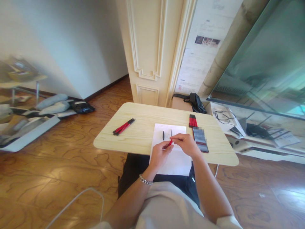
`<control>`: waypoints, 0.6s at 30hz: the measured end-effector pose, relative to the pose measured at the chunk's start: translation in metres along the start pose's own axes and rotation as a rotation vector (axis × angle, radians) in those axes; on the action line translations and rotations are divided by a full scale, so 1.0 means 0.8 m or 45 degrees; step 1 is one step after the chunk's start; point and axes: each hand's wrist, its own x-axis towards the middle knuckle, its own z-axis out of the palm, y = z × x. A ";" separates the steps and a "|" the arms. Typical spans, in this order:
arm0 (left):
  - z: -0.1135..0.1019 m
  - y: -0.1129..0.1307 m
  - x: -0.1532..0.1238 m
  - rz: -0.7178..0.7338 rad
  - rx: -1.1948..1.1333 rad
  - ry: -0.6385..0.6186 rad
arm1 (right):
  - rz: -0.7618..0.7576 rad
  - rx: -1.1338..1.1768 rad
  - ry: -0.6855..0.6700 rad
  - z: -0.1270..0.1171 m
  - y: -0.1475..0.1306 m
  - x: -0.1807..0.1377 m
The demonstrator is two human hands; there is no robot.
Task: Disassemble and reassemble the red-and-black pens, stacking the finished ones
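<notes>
Both hands are pinching one small red pen (170, 142) over the white paper (175, 159) at the counter's (133, 133) 6 o'clock edge: left hand (160, 155) closed on its lower end, right hand (186, 143) on the top. Loose black bits (163, 135) are lying at 11 o'clock of the hands, w/ the paper overhanging the edge, so a nudge is prob. risking them rolling off to the floor.

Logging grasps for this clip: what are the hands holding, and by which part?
Both the left hand and right hand pinch a small red pen part between their fingers; which end each grips is too small to tell.
</notes>
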 end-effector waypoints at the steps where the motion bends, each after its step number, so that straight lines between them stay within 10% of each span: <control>1: 0.000 -0.001 0.000 -0.005 -0.009 -0.002 | -0.021 -0.003 -0.011 0.000 0.001 -0.001; 7: 0.002 -0.007 0.001 -0.047 -0.134 0.000 | 0.042 0.029 0.098 0.002 0.029 0.014; 18: -0.003 -0.011 0.002 -0.042 -0.146 0.075 | 0.449 -0.935 0.185 0.031 0.054 0.072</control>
